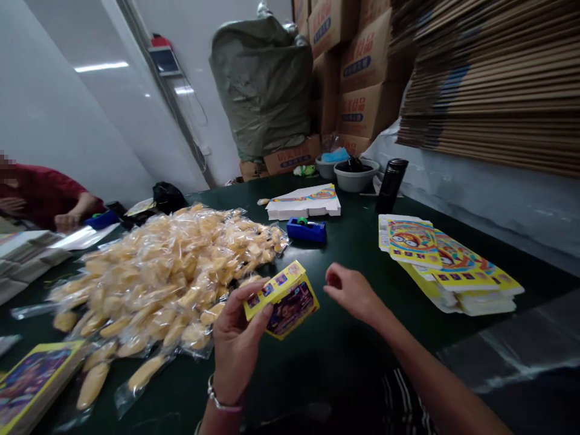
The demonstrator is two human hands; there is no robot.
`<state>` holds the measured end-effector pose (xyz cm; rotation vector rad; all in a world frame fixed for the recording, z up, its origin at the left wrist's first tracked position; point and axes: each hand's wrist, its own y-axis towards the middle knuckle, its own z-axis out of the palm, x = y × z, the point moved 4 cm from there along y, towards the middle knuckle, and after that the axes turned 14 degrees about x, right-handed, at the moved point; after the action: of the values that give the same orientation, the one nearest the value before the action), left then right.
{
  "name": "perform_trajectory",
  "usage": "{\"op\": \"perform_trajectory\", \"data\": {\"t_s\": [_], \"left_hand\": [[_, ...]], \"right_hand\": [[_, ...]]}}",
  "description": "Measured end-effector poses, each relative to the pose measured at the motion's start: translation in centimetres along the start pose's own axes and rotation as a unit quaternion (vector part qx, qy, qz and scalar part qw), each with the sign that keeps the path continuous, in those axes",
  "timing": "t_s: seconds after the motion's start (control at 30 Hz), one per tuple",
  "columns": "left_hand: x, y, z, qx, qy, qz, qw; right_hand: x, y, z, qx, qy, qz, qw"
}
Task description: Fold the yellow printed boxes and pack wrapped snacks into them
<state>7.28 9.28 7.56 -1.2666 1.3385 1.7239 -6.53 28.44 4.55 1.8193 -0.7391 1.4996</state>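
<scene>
Yellow printed box (294, 304) held above dark green table (351, 241), near view centre; clock directions taken from it. Left hand (238, 344), 8 o'clock: closed on box, thumb on near side. Right hand (352, 291), 3 o'clock: fingers half curled, apart from box — nothing seen in it. Blue tape dispenser (304, 232): 12–1 o'clock. Heap of clear-wrapped pieces (163, 272): 9 o'clock. Printed cartons (464, 261): 2–3 o'clock.

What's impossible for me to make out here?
Head view:
Inside the small yellow box in the left hand: hidden by its panels.
Its fine print: too small.
Palm of the right hand: hidden by its curl.
Rest of the lower-left yellow package: cut off by picture edges.
Inside the green sack: hidden by its sides.
</scene>
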Motion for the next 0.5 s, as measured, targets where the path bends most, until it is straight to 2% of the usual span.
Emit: {"op": "perform_trajectory", "data": {"t_s": [0.07, 0.13, 0.2, 0.27, 0.37, 0.43, 0.5], "left_hand": [[0.1, 0.2, -0.5, 0.025, -0.022, -0.024, 0.999], [0.4, 0.4, -0.5, 0.054, -0.041, -0.043, 0.997], [0.7, 0.4, 0.1, 0.075, -0.067, -0.058, 0.993], [1.0, 0.4, 0.6, 0.072, -0.064, -0.064, 0.993], [1.1, 0.6, 0.8, 0.021, 0.036, -0.061, 0.997], [1.6, 0.8, 0.7, 0.025, 0.061, -0.084, 0.994], [2.4, 1.0, 0.5, 0.066, 0.001, -0.124, 0.99]], "right_hand": [[2.2, -0.5, 0.0, 0.015, 0.019, -0.046, 0.999], [4.3, -1.0, 1.6, 0.062, 0.046, -0.099, 0.992], [5.2, -1.3, 3.8, 0.084, 0.056, -0.124, 0.987], [4.9, -1.2, 5.3, 0.055, 0.052, -0.117, 0.99], [3.3, -1.0, 6.2, 0.025, 0.077, -0.094, 0.992], [2.3, -0.7, 6.2, 0.061, 0.114, -0.072, 0.989], [1.5, -0.5, 6.0, 0.111, 0.154, -0.052, 0.98]]}}
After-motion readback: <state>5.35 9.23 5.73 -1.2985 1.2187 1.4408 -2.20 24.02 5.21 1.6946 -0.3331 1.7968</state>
